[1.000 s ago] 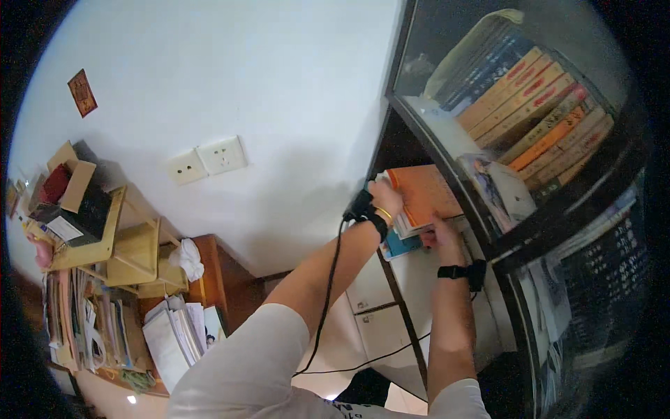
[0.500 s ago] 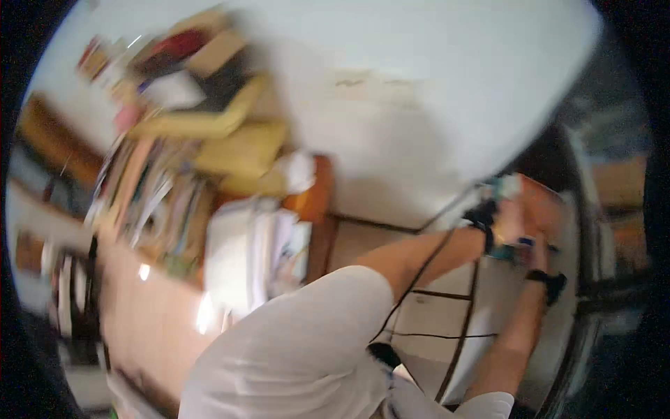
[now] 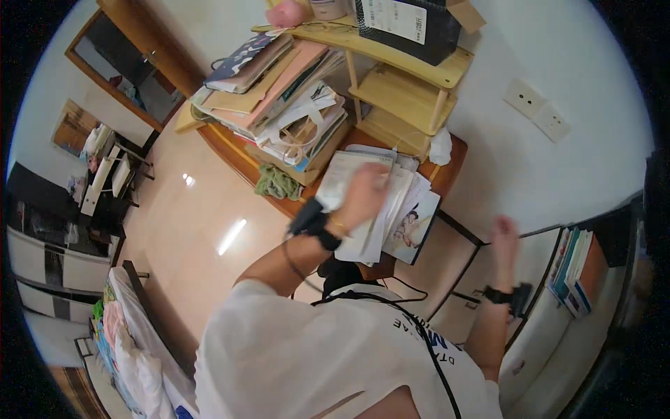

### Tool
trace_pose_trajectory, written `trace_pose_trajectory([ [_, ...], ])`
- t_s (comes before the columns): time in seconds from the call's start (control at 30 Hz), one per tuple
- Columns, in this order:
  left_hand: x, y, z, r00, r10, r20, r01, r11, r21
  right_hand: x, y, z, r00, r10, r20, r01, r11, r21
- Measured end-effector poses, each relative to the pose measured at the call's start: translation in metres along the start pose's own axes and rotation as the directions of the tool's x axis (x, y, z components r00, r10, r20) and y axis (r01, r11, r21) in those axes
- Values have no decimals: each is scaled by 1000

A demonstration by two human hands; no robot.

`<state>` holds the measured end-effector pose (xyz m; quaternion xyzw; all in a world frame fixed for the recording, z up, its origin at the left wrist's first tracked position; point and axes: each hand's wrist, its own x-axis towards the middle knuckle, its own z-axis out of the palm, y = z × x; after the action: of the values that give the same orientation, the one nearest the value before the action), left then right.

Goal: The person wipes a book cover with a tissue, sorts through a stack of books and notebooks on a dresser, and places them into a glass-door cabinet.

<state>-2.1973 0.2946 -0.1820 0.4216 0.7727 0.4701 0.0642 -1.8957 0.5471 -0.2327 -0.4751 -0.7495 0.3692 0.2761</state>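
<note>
My left hand (image 3: 364, 194) is over a stack of notebooks and loose papers (image 3: 373, 237) on the wooden desk. Its fingers are smeared by motion, and I cannot tell whether they touch the top notebook (image 3: 342, 178). My right hand (image 3: 506, 244) is in the air to the right of the desk, also blurred, with nothing visible in it. A dark strap with a small device circles each wrist. To the right of that hand, a short row of books (image 3: 574, 269) stands upright on a pale surface, an orange cover at its right end.
A tall pile of folders and papers (image 3: 279, 105) fills the desk's left part beside a yellow wooden shelf (image 3: 394, 87). A black box (image 3: 412, 28) sits on the shelf. A green cloth (image 3: 278, 183) lies at the desk edge. A black cable (image 3: 436, 363) crosses my shirt.
My view has swung left. Both hands were together at the books on the right; they have come away, and my left hand has moved over the notebook stack.
</note>
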Motion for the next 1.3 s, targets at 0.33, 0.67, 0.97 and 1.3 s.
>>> trace_pose_trajectory([
  [0.33,-72,-136,-60,846,-464,-263,490,871,42,-97,-158,172,712,33,702,-374,863,339],
  [0.67,-51,-127,-71,787,-544,290,612,634,-472,-87,-142,183,763,181,620,-497,778,384],
  [0.97,-68,-32,-64,903,-305,303,425,519,-742,-94,-159,138,711,132,690,-624,570,534],
  [1.3,-52,-79,-50,945,-322,62,327,921,-210,-99,-93,117,774,147,616,-564,604,563],
])
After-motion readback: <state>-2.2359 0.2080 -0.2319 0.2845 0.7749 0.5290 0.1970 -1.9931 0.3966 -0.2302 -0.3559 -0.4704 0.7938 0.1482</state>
